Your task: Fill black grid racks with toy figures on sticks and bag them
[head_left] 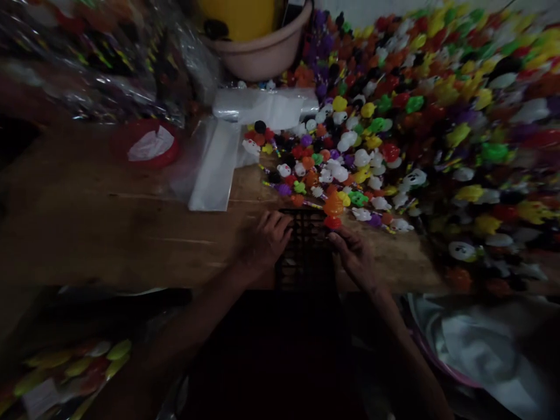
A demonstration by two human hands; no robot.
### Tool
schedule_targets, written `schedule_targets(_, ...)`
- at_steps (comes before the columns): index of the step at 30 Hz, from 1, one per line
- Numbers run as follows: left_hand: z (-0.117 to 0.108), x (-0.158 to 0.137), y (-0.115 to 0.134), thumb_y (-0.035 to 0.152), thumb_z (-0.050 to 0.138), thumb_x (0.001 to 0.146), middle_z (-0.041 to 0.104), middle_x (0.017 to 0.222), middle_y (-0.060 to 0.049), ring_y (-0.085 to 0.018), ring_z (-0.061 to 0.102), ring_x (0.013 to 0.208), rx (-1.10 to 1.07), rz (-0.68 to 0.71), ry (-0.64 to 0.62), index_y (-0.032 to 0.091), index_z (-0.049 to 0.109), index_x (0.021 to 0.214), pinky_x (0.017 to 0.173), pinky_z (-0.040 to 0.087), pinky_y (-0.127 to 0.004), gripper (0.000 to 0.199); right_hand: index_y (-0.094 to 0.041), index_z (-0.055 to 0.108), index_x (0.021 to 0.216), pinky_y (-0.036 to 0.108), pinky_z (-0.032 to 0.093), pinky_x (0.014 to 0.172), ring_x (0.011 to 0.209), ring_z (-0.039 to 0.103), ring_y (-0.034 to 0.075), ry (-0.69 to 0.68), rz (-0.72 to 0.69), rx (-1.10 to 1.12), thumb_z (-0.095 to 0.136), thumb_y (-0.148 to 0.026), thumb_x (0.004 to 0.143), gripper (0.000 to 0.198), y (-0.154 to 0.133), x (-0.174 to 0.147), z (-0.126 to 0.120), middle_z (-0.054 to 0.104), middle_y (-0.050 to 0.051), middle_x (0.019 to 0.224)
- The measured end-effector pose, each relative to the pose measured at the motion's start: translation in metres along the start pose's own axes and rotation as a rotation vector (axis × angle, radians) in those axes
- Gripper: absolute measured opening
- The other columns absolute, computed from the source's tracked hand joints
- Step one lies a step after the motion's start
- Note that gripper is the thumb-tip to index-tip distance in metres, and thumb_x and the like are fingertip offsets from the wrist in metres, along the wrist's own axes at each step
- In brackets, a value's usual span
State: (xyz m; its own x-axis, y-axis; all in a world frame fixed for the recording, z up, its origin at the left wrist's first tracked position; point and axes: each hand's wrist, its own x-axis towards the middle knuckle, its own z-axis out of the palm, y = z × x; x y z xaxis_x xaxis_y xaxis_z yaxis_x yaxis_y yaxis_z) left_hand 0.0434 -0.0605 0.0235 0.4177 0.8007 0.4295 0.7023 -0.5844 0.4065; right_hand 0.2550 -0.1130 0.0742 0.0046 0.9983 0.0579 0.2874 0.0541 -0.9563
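Observation:
My right hand (pixel 353 249) pinches the lower end of a small orange and red plastic toy figure (pixel 333 205) between thumb and fingers, holding it upright. Below it lies a dark slotted rack (pixel 301 248), like a grid tray, at the table's near edge. My left hand (pixel 272 232) has its fingers curled at the rack's left edge, touching it. Just beyond both hands is a loose pile of small plastic figures (pixel 336 170) in white, orange, purple, green, yellow and black, some on striped sticks.
A much larger heap of figures (pixel 455 140) covers the right side. Clear plastic bags (pixel 212 169) and a plastic roll (pixel 262 106) lie left of the pile. Further left is a red dish (pixel 168 154); behind stands a pink basin (pixel 262 55). White cloth-like material (pixel 476 350) sits lower right.

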Motion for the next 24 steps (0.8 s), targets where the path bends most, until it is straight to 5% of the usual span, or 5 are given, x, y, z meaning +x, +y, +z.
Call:
schedule_targets(6, 0.003, -0.003, 0.000, 0.018, 0.055, 0.094, 0.071, 0.106, -0.009, -0.026, 0.064, 0.101, -0.031, -0.025, 0.034, 0.018, 0.066, 0.114, 0.097, 0.052, -0.043, 0.023, -0.025, 0.076, 0.098, 0.036, 0.059, 0.085, 0.085, 0.072, 0.019, -0.033, 0.180, 0.254, 0.072, -0.060, 0.082, 0.039, -0.001, -0.005, 0.002, 0.077, 0.003, 0.092)
schedule_targets(14, -0.018, 0.004, 0.012, 0.023, 0.055, 0.094, 0.072, 0.105, -0.006, -0.020, 0.067, 0.102, -0.393, -0.142, 0.256, 0.018, 0.068, 0.108, 0.096, 0.054, -0.036, 0.019, -0.026, 0.073, 0.087, 0.030, 0.060, 0.070, 0.073, 0.070, 0.017, 0.016, 0.285, 0.386, 0.086, -0.054, 0.067, 0.037, 0.000, 0.000, 0.006, 0.076, 0.001, 0.086)
schedule_targets(20, -0.032, 0.020, 0.044, 0.039, 0.077, 0.079, 0.072, 0.100, -0.007, -0.019, 0.068, 0.086, -0.984, -0.385, -0.102, 0.019, 0.064, 0.119, 0.075, 0.056, -0.030, 0.047, -0.024, 0.068, 0.081, 0.027, 0.057, 0.066, 0.070, 0.067, 0.015, 0.042, 0.192, 0.314, 0.089, -0.049, 0.064, 0.037, -0.005, 0.006, 0.019, 0.075, -0.001, 0.082)
schedule_targets(24, -0.020, 0.024, 0.051, 0.048, 0.084, 0.070, 0.071, 0.093, -0.005, -0.019, 0.068, 0.084, -1.271, -0.531, -0.097, 0.019, 0.061, 0.114, 0.075, 0.055, -0.030, 0.058, -0.022, 0.067, 0.079, 0.025, 0.054, 0.064, 0.067, 0.064, 0.013, 0.064, 0.144, 0.248, 0.089, -0.046, 0.065, 0.035, 0.000, 0.001, 0.026, 0.072, -0.001, 0.078)
